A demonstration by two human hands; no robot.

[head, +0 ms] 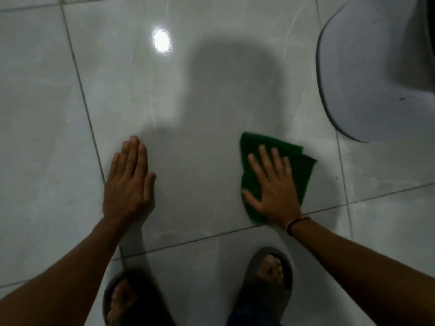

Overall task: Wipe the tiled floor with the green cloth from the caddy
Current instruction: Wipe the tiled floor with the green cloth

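The right hand [273,184] presses flat, fingers spread, on the green cloth [299,165] on the tiled floor [200,137]. Left of the cloth, the left hand [129,182] rests flat and empty.

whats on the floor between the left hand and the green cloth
Nothing but bare tile: in the head view, the stretch of tiled floor between the left hand and the green cloth under the right hand holds only the person's shadow.
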